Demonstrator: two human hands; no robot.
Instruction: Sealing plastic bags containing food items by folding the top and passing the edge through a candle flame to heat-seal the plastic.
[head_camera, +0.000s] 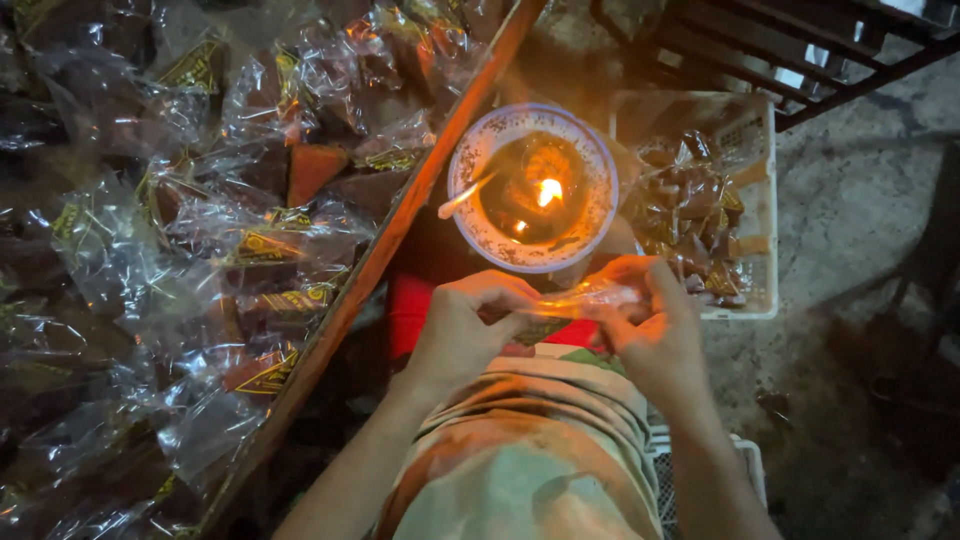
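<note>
- Left hand (462, 335) and right hand (655, 325): each grip pinching one end of a clear wrapper (575, 300).
- Lit candle dish (532, 188) just beyond.
- Wrapped sweets tray (765, 250) at right.

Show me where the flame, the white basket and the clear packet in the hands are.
flame (548, 190), head view, on the bright middle of the fire.
white basket (765, 215), head view, on its right rim.
clear packet (585, 298), head view, on the plastic between the hands.
</note>
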